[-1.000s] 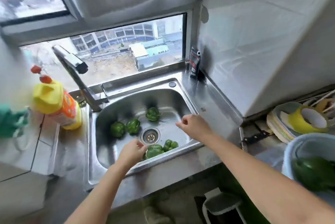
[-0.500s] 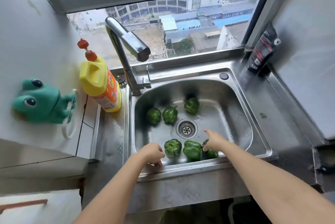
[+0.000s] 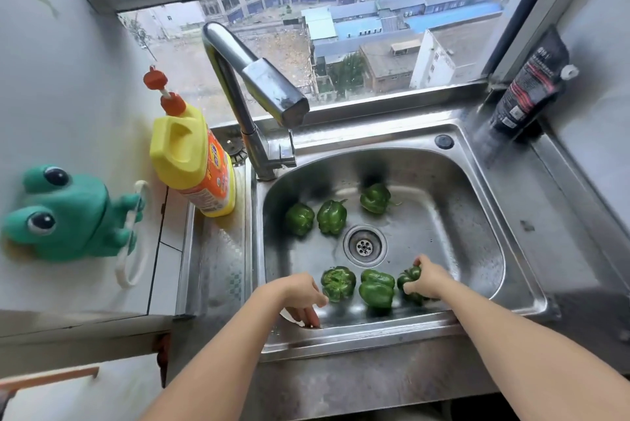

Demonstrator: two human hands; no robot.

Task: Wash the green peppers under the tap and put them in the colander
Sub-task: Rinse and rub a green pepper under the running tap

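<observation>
1. Sink: 6 green peppers in it, colander not in view; judged barely begun.
2. Tap: well beyond fingertips, no water seen.
3. R hand: fingers curled round end pepper.
4. L hand: fingers loose, holding nothing.

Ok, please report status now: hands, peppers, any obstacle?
Left hand open, empty, at near wall of sink. Right hand grips rightmost pepper; five others lie loose. Tap not running; colander not in view.
</observation>
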